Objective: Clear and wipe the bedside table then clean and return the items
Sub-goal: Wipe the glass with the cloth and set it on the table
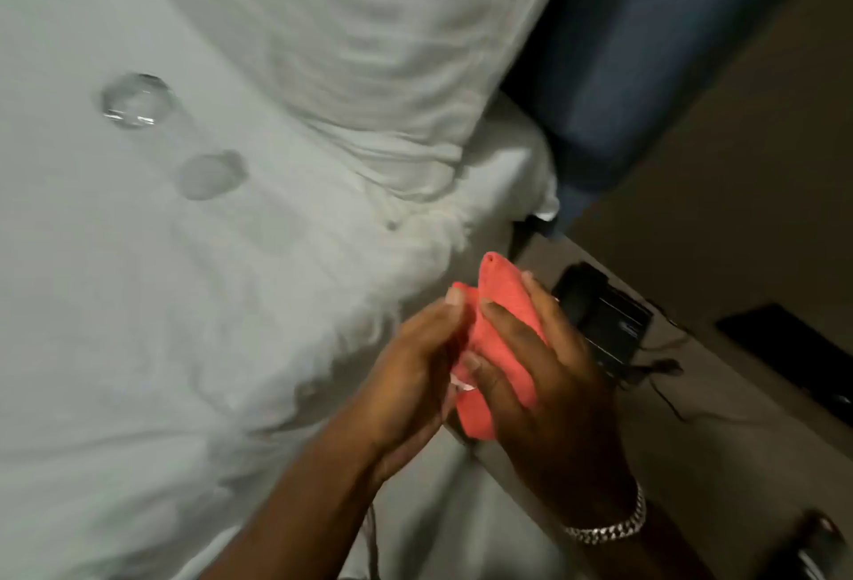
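Observation:
Both my hands hold a coral-red cloth [503, 298] above the edge of the bed. My right hand [544, 390] wraps over the cloth from the right. My left hand [415, 367] closes on it from the left, and a small white item [461, 383] shows between the hands; what it is I cannot tell. Two clear glasses lie on the white bedsheet: one [136, 99] at the upper left, the other [210, 175] a little below and right of it. The bedside table [720, 399] lies to the right, with a black phone [604, 316] on it behind my right hand.
A white pillow [392, 48] lies at the top of the bed against a blue headboard [646, 48]. A flat black device [784, 353] and thin black cables [664, 367] sit on the table. A dark object [812, 542] shows at the bottom right corner.

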`<action>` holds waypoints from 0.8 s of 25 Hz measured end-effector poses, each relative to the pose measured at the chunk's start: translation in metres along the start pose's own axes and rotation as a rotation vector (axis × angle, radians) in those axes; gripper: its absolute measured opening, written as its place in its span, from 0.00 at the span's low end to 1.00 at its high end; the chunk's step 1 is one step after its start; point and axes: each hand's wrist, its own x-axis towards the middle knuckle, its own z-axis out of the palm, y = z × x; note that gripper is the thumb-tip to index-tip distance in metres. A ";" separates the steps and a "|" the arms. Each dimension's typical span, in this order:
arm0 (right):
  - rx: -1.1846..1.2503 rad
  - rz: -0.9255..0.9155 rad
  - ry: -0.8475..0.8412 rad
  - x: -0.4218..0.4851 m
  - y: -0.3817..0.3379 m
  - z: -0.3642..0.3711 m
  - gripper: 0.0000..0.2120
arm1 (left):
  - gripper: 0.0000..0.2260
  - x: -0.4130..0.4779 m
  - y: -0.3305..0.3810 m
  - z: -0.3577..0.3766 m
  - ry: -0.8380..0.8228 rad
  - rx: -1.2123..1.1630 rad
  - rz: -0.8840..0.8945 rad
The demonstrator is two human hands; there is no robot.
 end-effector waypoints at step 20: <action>0.197 -0.257 0.199 0.144 -0.117 0.093 0.22 | 0.19 0.032 0.193 -0.121 0.376 0.450 0.666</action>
